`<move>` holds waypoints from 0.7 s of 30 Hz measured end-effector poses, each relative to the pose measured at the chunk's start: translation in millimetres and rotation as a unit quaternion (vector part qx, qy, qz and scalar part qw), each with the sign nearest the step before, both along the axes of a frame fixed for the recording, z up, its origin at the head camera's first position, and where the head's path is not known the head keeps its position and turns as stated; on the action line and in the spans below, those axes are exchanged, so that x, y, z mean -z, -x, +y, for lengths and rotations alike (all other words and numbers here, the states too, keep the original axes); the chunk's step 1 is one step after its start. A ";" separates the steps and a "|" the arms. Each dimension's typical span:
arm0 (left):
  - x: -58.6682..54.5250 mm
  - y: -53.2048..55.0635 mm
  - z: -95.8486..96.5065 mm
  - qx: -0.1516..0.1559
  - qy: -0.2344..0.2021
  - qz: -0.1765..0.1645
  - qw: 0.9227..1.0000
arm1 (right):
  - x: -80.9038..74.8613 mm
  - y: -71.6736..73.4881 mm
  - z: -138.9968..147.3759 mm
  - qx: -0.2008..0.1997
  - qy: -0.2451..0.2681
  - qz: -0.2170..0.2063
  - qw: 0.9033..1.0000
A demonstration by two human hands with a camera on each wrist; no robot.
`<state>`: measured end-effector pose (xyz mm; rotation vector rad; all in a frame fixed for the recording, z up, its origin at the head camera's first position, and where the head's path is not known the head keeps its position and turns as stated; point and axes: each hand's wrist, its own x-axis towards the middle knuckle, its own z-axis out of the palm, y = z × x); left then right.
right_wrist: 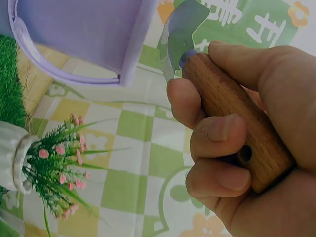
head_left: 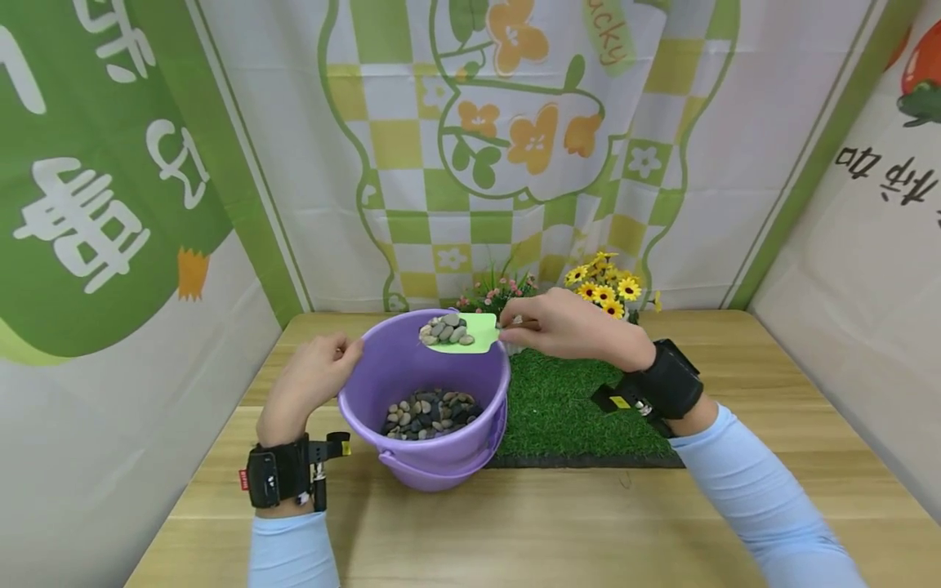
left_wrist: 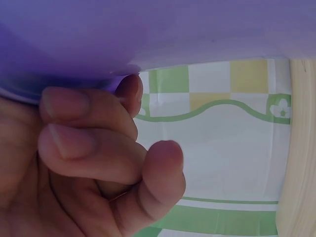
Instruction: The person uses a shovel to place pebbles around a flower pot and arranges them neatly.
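Head view: gripping purple bucket (head_left: pixel 419 367) with left hand (head_left: pixel 312 371), prob just to steady it; grasping green scoop (head_left: pixel 482 333) in right hand (head_left: pixel 566 327), holding pebbles (head_left: pixel 445 330) roughly level just left of it, presumably against spills.

1. In the head view, the right grip (head_left: pixel 562 325) hides the handle (right_wrist: pixel 234 111) of the scoop (head_left: pixel 483 332).
2. Both wrist views cut off the bucket (head_left: pixel 375 367) at their top edge.
3. Upper pebbles (head_left: pixel 434 415) cover those beneath; their depth cannot be told.
4. The vase (right_wrist: pixel 11 155) leaves the right wrist view's left edge.
5. The worktop (head_left: pixel 515 523) and sleeves (head_left: pixel 292 545) run past the head view's bottom.
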<state>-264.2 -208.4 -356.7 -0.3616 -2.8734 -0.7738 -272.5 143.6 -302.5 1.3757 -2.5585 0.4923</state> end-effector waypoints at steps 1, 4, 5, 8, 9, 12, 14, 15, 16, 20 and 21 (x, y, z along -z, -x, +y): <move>0.2 0.0 0.1 0.001 0.000 0.001 1.000 | -0.6 0.0 2.5 0.004 0.001 0.001 1.000; 0.5 0.3 0.2 0.001 0.000 -0.001 1.000 | -2.9 -0.5 9.4 0.013 0.006 -0.004 1.000; 0.5 0.5 0.3 0.001 0.001 -0.001 1.000 | -3.7 -0.9 11.6 0.016 0.008 -0.006 1.000; 0.4 0.7 0.5 0.001 0.002 -0.003 1.000 | -6.0 -1.6 18.8 0.025 0.014 -0.011 1.000; 0.4 0.7 0.6 0.002 0.002 -0.004 1.000 | -6.8 -2.0 21.4 0.028 0.016 -0.011 0.999; 0.3 0.8 0.8 0.002 0.002 -0.004 1.000 | -8.3 -2.8 28.6 0.040 0.018 -0.014 0.999; 0.3 0.7 0.8 0.002 0.002 -0.004 1.000 | -8.5 -3.2 33.1 0.050 0.017 -0.016 0.998; 0.4 0.6 0.8 0.001 0.001 -0.003 1.000 | -8.5 -3.2 35.2 0.054 0.016 -0.017 0.998; 0.4 0.5 0.8 0.001 0.002 -0.003 1.000 | -8.3 -3.1 37.2 0.058 0.016 -0.018 0.998; 0.1 0.1 0.5 0.002 0.004 -0.002 1.000 | -6.1 -2.9 45.4 0.062 0.018 -0.016 0.998; 0.1 0.0 0.3 0.001 0.003 -0.004 1.000 | -5.6 -2.8 47.0 0.062 0.020 -0.014 0.998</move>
